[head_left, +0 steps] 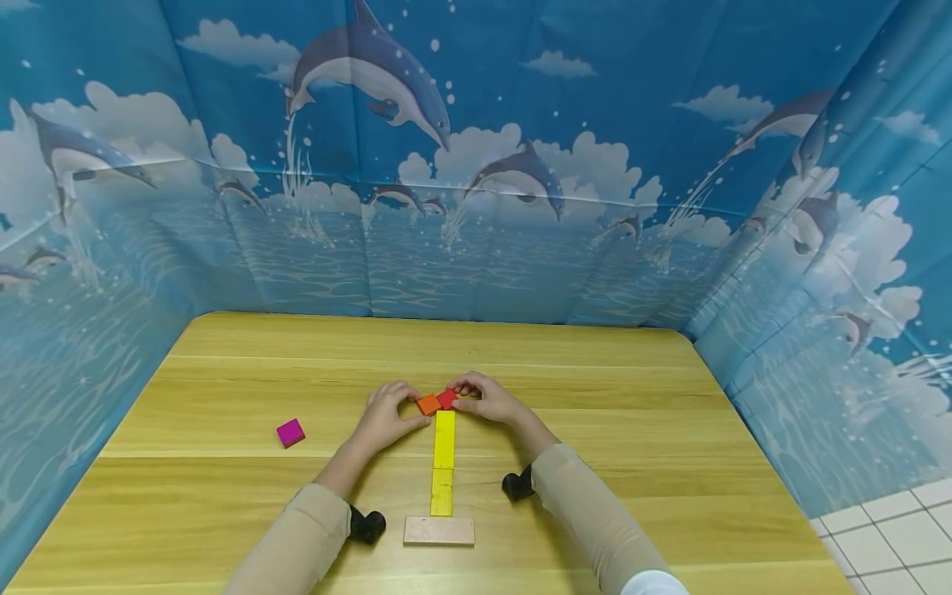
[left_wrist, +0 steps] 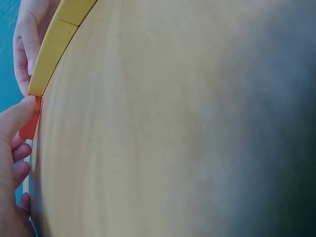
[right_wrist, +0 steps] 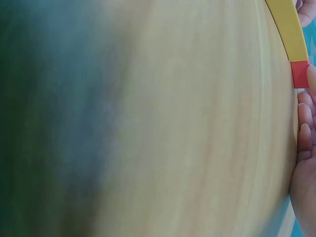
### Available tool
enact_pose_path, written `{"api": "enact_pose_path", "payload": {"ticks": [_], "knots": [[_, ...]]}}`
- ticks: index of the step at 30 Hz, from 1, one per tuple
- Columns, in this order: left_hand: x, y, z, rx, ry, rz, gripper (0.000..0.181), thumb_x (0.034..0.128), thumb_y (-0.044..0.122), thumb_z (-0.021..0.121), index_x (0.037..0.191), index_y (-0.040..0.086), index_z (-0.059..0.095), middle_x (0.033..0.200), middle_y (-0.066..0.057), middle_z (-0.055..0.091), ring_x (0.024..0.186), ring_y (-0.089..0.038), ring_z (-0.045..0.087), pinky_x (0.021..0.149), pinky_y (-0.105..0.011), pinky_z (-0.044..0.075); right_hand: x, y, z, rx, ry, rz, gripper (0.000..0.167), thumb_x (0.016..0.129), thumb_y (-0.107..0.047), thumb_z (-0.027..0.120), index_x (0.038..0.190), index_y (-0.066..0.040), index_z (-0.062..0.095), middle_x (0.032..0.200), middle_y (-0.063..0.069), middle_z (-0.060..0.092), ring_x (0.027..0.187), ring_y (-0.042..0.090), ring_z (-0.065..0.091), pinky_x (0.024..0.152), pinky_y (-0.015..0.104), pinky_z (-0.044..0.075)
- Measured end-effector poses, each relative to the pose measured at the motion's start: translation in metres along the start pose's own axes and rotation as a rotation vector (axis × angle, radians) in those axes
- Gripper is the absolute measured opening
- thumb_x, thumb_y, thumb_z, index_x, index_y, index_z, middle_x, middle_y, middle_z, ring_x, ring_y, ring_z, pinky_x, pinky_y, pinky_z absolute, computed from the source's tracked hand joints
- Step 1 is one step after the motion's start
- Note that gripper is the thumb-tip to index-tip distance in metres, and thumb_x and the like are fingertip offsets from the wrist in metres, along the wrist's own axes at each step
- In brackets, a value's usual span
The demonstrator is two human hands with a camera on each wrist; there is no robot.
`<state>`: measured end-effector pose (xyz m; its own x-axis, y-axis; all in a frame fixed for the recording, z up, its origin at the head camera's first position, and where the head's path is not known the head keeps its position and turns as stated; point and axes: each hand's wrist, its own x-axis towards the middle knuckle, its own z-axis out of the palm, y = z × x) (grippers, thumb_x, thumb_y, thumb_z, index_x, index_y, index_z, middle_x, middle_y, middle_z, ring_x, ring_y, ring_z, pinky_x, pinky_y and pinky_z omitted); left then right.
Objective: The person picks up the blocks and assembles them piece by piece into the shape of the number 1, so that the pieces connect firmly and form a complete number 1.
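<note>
In the head view, my left hand [head_left: 385, 417] pinches an orange block [head_left: 428, 404] between thumb and fingers. My right hand [head_left: 488, 400] holds a red block [head_left: 447, 399] the same way, right beside the orange one. Both blocks lie at the far end of two yellow blocks [head_left: 444, 438] set end to end in a line. Across the near end of that line lies a plain wooden block [head_left: 439, 531]. The left wrist view shows the left thumb on the orange block [left_wrist: 30, 121]; in the right wrist view the red block [right_wrist: 299, 75] meets the yellow end.
A magenta block [head_left: 291, 433] lies on the wooden table [head_left: 223, 496], left of the left hand. A blue dolphin-print curtain [head_left: 476, 248] hangs round the table's back and sides. White floor tiles [head_left: 892, 529] show at lower right.
</note>
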<state>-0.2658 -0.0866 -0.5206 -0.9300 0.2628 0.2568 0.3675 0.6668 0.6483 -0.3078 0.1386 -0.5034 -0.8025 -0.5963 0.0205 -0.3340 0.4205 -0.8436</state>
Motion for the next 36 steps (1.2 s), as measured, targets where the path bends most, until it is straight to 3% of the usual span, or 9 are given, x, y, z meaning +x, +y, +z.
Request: {"api": "enact_pose_path", "payload": {"ticks": [6,10,18,36], "knots": [[0.000,0.000,0.000,-0.007,0.000,0.000,0.034,0.0725,0.033,0.076,0.097,0.013,0.064,0.097,0.002,0.060,0.094,-0.021,0.049,0.088,-0.044,0.031,-0.007,-0.024,-0.005,0.029,-0.027,-0.005,0.031,0.089,-0.003,0.056,0.117,0.010,0.051,0.105,0.024,0.051,0.090,0.029,0.045,0.078,0.031,0.038],[0.001,-0.001,0.001,-0.005,0.002,-0.001,0.033,0.0723,0.033,0.076,0.096,0.014,0.065,0.096,0.003,0.060,0.094,-0.020,0.049,0.088,-0.044,0.031,-0.009,-0.028,-0.005,0.020,-0.022,-0.005,0.030,0.089,-0.003,0.056,0.115,0.010,0.052,0.103,0.024,0.051,0.089,0.028,0.045,0.078,0.031,0.038],[0.001,-0.002,0.001,-0.011,0.002,0.005,0.033,0.0726,0.033,0.076,0.097,0.014,0.065,0.096,0.003,0.060,0.096,-0.020,0.050,0.089,-0.046,0.030,0.002,0.003,0.000,-0.004,0.014,0.030,0.028,0.088,-0.011,0.060,0.115,-0.002,0.056,0.100,0.009,0.053,0.087,0.018,0.045,0.077,0.027,0.038],[0.002,-0.003,0.001,-0.013,0.006,-0.001,0.034,0.0716,0.033,0.077,0.097,0.013,0.066,0.097,0.003,0.060,0.096,-0.021,0.050,0.090,-0.046,0.030,0.004,0.005,0.001,0.012,0.018,0.026,0.027,0.088,-0.012,0.060,0.114,-0.003,0.057,0.100,0.008,0.053,0.087,0.018,0.046,0.077,0.028,0.038]]}}
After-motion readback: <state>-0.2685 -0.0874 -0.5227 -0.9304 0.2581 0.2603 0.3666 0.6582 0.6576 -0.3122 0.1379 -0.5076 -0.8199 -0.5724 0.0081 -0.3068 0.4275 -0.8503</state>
